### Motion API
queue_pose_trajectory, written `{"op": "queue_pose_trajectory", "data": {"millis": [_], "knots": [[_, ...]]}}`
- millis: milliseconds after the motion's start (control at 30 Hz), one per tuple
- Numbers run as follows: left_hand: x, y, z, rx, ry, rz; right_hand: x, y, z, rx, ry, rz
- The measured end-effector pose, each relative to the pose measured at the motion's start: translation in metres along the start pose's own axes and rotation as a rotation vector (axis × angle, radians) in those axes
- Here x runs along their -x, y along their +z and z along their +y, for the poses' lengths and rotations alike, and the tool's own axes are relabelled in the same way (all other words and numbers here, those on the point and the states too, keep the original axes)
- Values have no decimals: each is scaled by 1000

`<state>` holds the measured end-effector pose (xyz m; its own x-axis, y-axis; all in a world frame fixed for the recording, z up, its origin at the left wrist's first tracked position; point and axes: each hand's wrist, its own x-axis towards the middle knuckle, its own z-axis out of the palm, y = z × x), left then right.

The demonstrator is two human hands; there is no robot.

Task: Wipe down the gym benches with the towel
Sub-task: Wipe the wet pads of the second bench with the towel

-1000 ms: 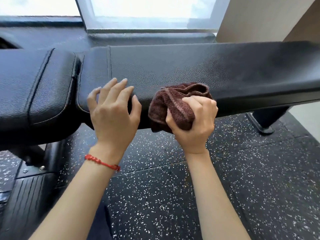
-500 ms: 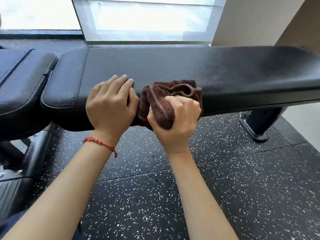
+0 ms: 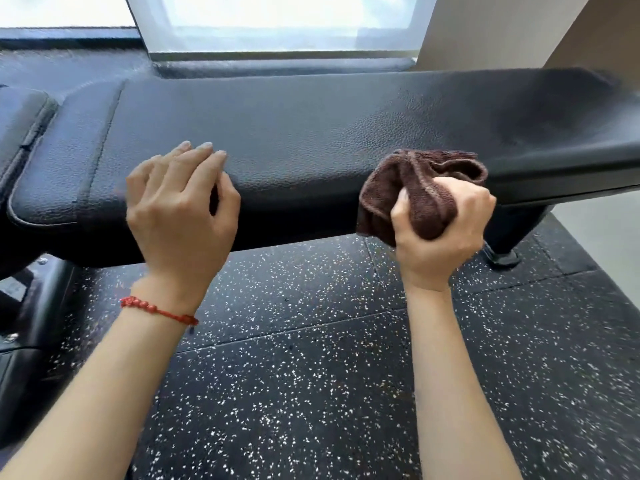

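A long black padded gym bench [image 3: 311, 126] runs across the view at chest height. My right hand [image 3: 440, 233] is closed around a bunched dark brown towel [image 3: 415, 188], which is pressed against the bench's near edge, right of the middle. My left hand [image 3: 180, 209] rests on the near edge further left, fingers lightly curled on the pad and holding nothing. A red bead bracelet [image 3: 156, 310] circles my left wrist.
A second black pad [image 3: 20, 116] adjoins the bench at the far left, with a black metal frame [image 3: 31, 327] below it. The bench's foot [image 3: 502, 254] stands on black speckled rubber flooring [image 3: 311, 375]. A bright window [image 3: 277, 19] lies behind, a beige wall [image 3: 502, 29] at right.
My right hand has slid the towel to the right along the bench's near edge, away from my left hand. The left hand stays resting on the pad.
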<state>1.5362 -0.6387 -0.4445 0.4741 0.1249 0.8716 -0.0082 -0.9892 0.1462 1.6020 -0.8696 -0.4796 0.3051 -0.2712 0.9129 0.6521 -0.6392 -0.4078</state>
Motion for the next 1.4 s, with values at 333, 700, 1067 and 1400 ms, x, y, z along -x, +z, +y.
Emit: {"op": "queue_pose_trajectory", "data": {"millis": [333,700,1067,1400], "knots": [[-9,47,79,-58,83,-66,-9,-4,19,-37,-126,-204],[-8,51,76,-70,154,-27,-22,-16,62,-52,-178,-220],[-19,50,120,8,84,-126,-46,-41,98,-44,-41,-142],[-30,87,169,-3,199,-231,-59,-57,132,-75,-35,-129]]}}
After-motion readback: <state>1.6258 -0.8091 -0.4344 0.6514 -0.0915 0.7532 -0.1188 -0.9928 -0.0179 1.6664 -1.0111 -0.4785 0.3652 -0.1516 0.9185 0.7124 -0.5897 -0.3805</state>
